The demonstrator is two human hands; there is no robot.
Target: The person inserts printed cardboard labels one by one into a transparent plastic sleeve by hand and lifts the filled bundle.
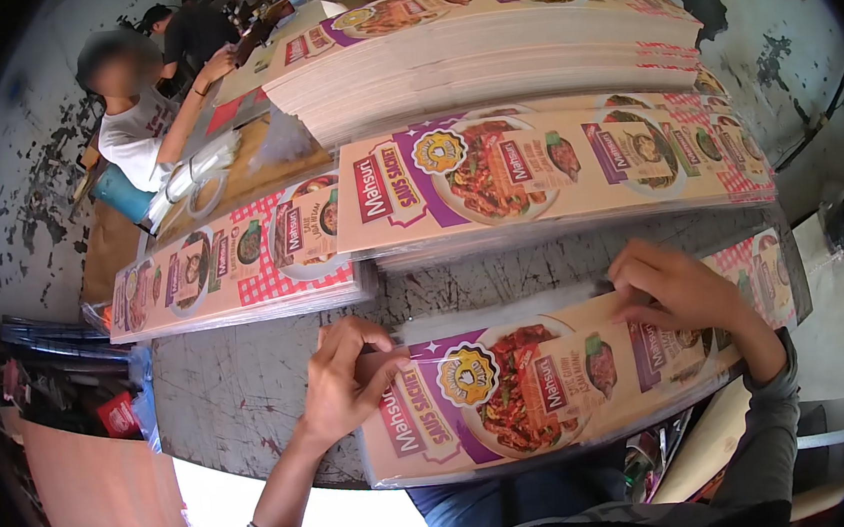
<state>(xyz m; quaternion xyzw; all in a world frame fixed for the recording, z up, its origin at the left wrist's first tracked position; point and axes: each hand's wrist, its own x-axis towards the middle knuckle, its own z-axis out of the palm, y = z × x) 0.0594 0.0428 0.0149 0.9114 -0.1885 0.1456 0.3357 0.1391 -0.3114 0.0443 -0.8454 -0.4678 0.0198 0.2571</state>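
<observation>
A long printed sauce-sachet card (523,385) lies in front of me at the table's near edge, showing red dishes and a purple band. It is in a clear plastic sleeve, whose see-through flap (502,315) extends past the card's far edge. My left hand (347,375) is closed, thumb against fingers, at the flap's left end. Toward the right, my right hand (670,287) pinches the flap's far edge with bent fingers. Parts of both hands' fingertips are hidden.
Beyond lie a stack of wrapped cards (554,167), a lower stack (231,260) at left and a tall pile of cards (484,57) behind. The scratched grey table (241,380) runs beneath. A person (143,117) sits at the far left, another behind.
</observation>
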